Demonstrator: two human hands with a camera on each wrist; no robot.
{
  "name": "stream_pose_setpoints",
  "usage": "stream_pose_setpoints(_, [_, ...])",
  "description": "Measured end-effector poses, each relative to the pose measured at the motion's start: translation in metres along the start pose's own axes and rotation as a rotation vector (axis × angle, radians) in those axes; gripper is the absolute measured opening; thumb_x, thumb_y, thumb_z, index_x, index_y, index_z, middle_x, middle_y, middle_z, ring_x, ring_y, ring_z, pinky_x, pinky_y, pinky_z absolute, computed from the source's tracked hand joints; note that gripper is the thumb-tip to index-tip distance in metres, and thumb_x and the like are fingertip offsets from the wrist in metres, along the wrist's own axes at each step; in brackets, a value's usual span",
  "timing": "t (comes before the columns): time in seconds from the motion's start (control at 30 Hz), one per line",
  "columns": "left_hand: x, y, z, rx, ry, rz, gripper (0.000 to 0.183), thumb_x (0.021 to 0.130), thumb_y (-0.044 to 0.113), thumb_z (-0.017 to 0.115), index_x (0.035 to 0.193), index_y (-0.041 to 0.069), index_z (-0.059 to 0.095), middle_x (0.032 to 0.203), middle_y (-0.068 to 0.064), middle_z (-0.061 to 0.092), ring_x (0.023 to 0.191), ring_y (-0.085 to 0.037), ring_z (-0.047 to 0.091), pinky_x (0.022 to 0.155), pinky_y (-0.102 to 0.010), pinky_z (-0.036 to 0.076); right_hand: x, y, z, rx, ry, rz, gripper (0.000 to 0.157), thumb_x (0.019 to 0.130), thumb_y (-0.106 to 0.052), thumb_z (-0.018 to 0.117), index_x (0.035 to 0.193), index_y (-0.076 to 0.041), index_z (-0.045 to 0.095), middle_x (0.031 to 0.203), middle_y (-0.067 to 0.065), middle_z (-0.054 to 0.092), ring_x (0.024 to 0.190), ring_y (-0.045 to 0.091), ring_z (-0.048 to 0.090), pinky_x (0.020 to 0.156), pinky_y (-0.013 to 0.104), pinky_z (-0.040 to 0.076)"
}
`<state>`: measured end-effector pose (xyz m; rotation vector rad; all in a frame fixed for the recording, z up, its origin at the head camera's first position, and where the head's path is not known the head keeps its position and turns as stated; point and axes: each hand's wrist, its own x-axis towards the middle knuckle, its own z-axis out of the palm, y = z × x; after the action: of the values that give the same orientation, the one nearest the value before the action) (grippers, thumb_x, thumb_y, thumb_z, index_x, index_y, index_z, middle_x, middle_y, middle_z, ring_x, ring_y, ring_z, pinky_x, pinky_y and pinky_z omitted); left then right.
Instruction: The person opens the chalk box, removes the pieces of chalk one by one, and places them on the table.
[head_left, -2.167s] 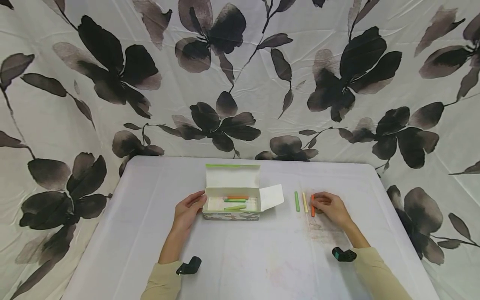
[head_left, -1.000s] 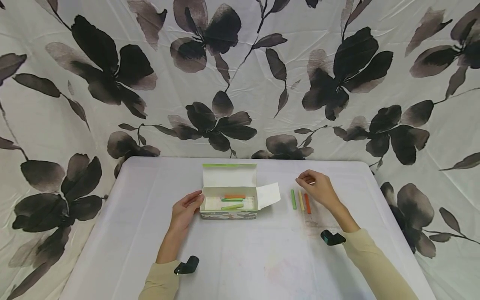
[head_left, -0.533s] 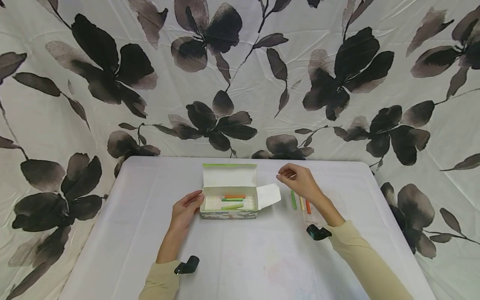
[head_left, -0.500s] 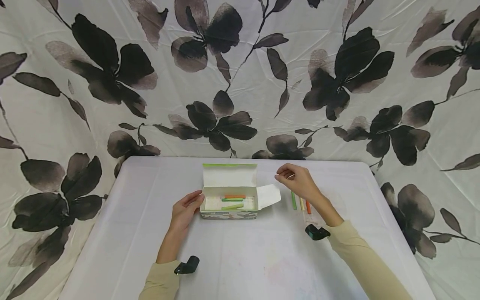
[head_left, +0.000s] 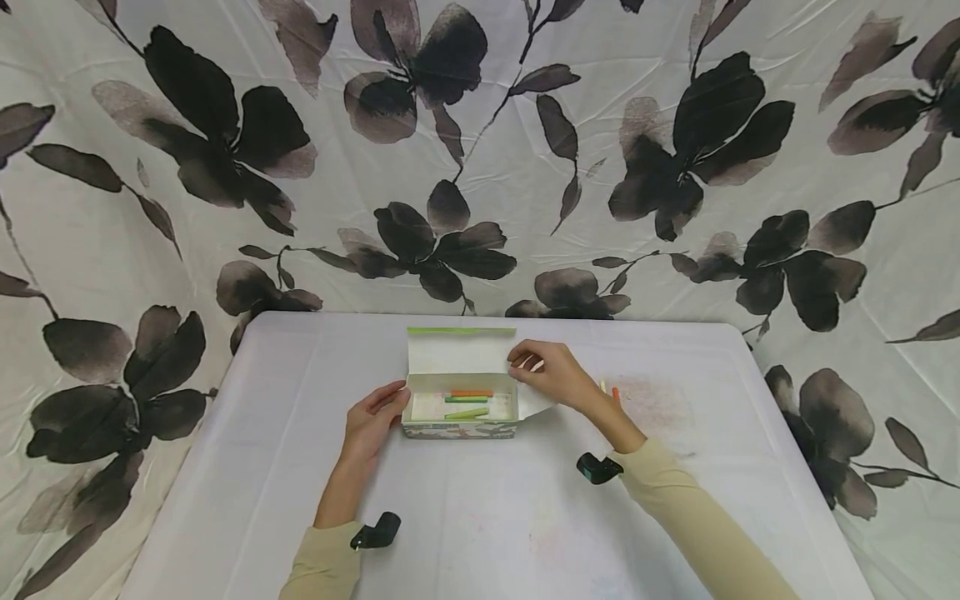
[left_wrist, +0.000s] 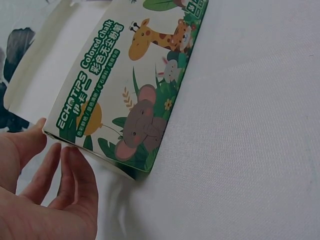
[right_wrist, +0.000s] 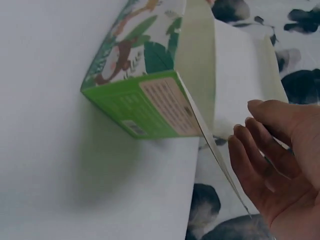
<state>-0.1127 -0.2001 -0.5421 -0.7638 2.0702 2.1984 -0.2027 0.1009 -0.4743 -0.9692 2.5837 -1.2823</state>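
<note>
A chalk box (head_left: 459, 430) with cartoon animals on its front stands on the table with its lid (head_left: 461, 352) raised. Inside lie an orange chalk stick (head_left: 471, 393), a green chalk stick (head_left: 466, 400) and a light green chalk stick (head_left: 467, 413). My left hand (head_left: 372, 421) holds the box's left end, thumb by the top corner and fingertips against the end in the left wrist view. Above the right side flap (head_left: 534, 402) hovers my right hand (head_left: 553, 372), fingers loosely bent with nothing between them. In the right wrist view, its fingertips are beside that flap.
Past my right forearm, an orange chalk stick (head_left: 616, 394) and the tip of a pale yellow chalk stick (head_left: 602, 386) show. Reddish chalk dust (head_left: 648, 400) marks the white tabletop (head_left: 480, 517) there. A floral cloth (head_left: 480, 167) hangs behind the table.
From the loose chalk sticks on the right, my right hand has moved left to the box's right flap. It now covers the loose green stick. My left hand has stayed at the box.
</note>
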Motion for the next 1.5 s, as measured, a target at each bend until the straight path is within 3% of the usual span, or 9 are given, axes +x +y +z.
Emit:
stream_pose_setpoints(0.3, [-0.001, 0.001, 0.000, -0.001, -0.003, -0.004, 0.043, 0.098, 0.019, 0.073, 0.136, 0.002, 0.063, 0.118, -0.004, 0.068, 0.094, -0.004, 0.063, 0.078, -0.016, 0.051, 0.009, 0.000, 0.025, 0.038, -0.121, -0.035, 0.019, 0.092, 0.000, 0.075, 0.110, 0.005, 0.070, 0.102, 0.014, 0.073, 0.090, 0.021, 0.069, 0.080, 0.031, 0.058])
stream_pose_setpoints(0.6, [-0.001, 0.002, 0.002, -0.011, 0.001, 0.000, 0.043, 0.098, 0.018, 0.073, 0.136, 0.003, 0.064, 0.117, -0.003, 0.069, 0.093, -0.003, 0.065, 0.079, -0.017, 0.052, 0.016, -0.004, 0.050, 0.005, -0.272, -0.081, 0.021, 0.093, 0.001, 0.074, 0.113, 0.006, 0.069, 0.104, 0.018, 0.073, 0.092, 0.022, 0.069, 0.081, 0.025, 0.057])
stream_pose_setpoints(1.0, [0.001, 0.003, 0.000, -0.020, -0.008, -0.021, 0.044, 0.098, 0.017, 0.072, 0.138, 0.000, 0.062, 0.119, -0.006, 0.068, 0.098, -0.012, 0.065, 0.084, -0.023, 0.055, 0.027, -0.006, 0.077, -0.247, -0.398, -0.067, 0.027, 0.091, -0.007, 0.079, 0.116, 0.000, 0.073, 0.110, 0.011, 0.073, 0.099, 0.022, 0.067, 0.088, 0.034, 0.055])
stream_pose_setpoints(1.33, [0.004, 0.007, -0.002, -0.045, -0.048, -0.093, 0.047, 0.099, 0.020, 0.071, 0.141, 0.002, 0.059, 0.121, -0.003, 0.066, 0.109, -0.019, 0.062, 0.087, -0.024, 0.053, 0.034, -0.008, 0.084, -0.282, -0.464, -0.064, 0.031, 0.091, 0.000, 0.077, 0.121, 0.002, 0.071, 0.106, 0.011, 0.073, 0.092, 0.019, 0.066, 0.083, 0.028, 0.054])
stream_pose_setpoints(1.5, [0.004, 0.007, -0.001, -0.036, -0.035, -0.101, 0.045, 0.099, 0.021, 0.070, 0.141, 0.004, 0.060, 0.121, -0.003, 0.067, 0.108, -0.018, 0.062, 0.087, -0.024, 0.053, 0.036, -0.012, 0.084, -0.324, -0.506, -0.011, 0.023, 0.093, -0.004, 0.076, 0.116, -0.002, 0.075, 0.108, 0.008, 0.072, 0.096, 0.017, 0.065, 0.087, 0.030, 0.054])
